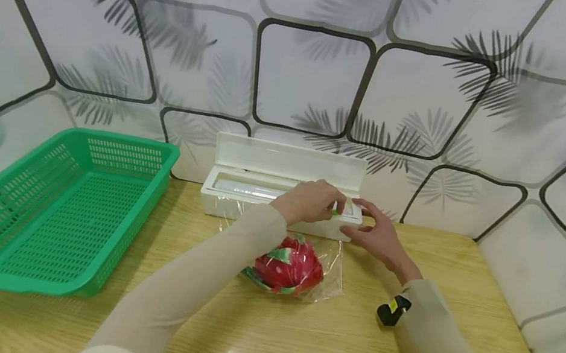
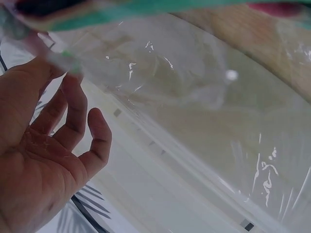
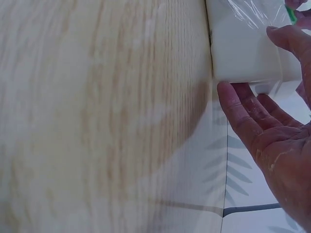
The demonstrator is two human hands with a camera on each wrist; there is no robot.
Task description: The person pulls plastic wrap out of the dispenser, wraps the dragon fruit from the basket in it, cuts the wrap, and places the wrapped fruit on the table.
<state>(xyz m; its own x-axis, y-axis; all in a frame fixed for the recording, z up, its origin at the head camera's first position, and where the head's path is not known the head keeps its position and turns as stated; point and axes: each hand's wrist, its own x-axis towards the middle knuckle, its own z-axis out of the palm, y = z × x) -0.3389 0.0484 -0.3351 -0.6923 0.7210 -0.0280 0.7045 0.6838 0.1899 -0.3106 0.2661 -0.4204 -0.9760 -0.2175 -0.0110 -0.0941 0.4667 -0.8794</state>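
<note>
A white cling film dispenser [image 1: 215,204] stands near the wall with its lid [image 1: 291,160] raised and a film roll [image 1: 245,188] inside. Toward the right end of its front edge, my left hand [image 1: 309,200] pinches a small green slide cutter [image 1: 335,212]. My right hand [image 1: 380,235] grips the box's right end; in the right wrist view the thumb lies on the front and the fingers [image 3: 238,109] on the end face. Clear film [image 1: 333,269] spreads from the dispenser over a red dragon fruit [image 1: 297,267] with green scales, partly hidden by my left forearm.
A green plastic basket [image 1: 111,242] stands at the left on the wooden table [image 1: 301,350]. A patterned wall covering [image 1: 309,76] rises right behind the dispenser and along both sides. A black wrist device [image 1: 393,311] sits by my right sleeve.
</note>
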